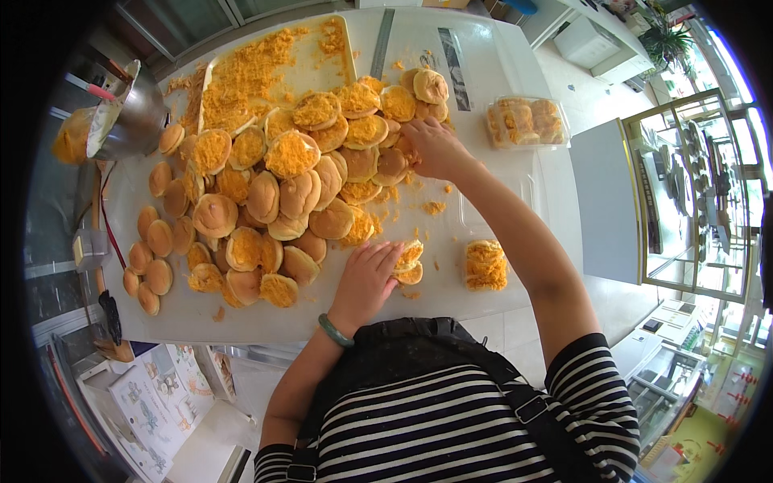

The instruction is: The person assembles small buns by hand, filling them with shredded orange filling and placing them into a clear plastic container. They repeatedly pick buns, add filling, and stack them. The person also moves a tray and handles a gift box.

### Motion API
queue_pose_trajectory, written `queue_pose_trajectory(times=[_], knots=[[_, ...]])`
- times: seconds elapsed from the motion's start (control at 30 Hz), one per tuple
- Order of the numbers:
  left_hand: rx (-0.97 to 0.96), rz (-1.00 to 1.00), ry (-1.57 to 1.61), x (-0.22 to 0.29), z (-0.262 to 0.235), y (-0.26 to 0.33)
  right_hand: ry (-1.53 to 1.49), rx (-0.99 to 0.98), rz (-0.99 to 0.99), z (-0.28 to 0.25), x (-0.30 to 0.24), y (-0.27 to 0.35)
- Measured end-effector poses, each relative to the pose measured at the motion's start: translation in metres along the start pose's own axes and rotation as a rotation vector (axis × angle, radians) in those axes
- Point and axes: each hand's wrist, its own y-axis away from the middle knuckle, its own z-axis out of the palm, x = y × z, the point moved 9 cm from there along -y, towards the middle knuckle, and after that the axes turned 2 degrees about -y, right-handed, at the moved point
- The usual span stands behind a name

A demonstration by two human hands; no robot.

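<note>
Head view of a white bench (499,72) carrying a heap of round buns (274,201), many coated in orange-yellow crumb. The left hand (366,278) lies near the bench's front edge, fingers (378,253) curled about a crumb-coated bun (409,262) that sits just to their right, touching them. The right hand (435,149) is extended farther away, to the far right edge of the heap; its fingers bend down onto the buns there, and whether they grip one cannot be told. A second coated bun (485,266) lies apart, right of the left hand and below the right forearm. A clear plastic box (527,121) of coated buns stands beyond to the right; a crumb-strewn tray (322,68) lies behind the heap.
</note>
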Motion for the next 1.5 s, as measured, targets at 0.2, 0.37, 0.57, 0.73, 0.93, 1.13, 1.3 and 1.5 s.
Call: queue_pose_trajectory(times=[0.2, 0.37, 0.57, 0.73, 0.93, 1.13, 1.3, 1.5], knots=[[0.032, -0.010, 0.028, 0.000, -0.001, 0.002, -0.040, 0.132, 0.059, -0.030, 0.002, 0.028], [0.031, -0.031, 0.054, -0.003, 0.001, 0.004, -1.139, -0.021, 0.458, 0.023, 0.018, 0.090], [0.024, -0.014, 0.017, -0.002, 0.000, 0.004, -1.130, -0.139, 0.431, 0.063, -0.015, 0.110], [0.013, -0.022, -0.011, -0.001, 0.001, 0.005, -0.437, 0.028, 0.120, 0.010, -0.044, 0.100], [0.021, 0.013, -0.035, 0.002, 0.001, 0.007, -0.100, 0.078, 0.148, 0.013, -0.070, 0.092], [0.035, 0.014, -0.010, 0.001, 0.002, 0.009, -0.187, -0.007, 0.293, 0.034, -0.057, 0.087], [0.042, 0.022, 0.004, 0.001, 0.002, 0.009, -0.217, 0.004, 0.013, 0.011, -0.046, 0.087], [0.035, 0.019, 0.018, -0.001, 0.002, 0.007, -0.204, 0.039, 0.273, 0.024, -0.044, 0.100]])
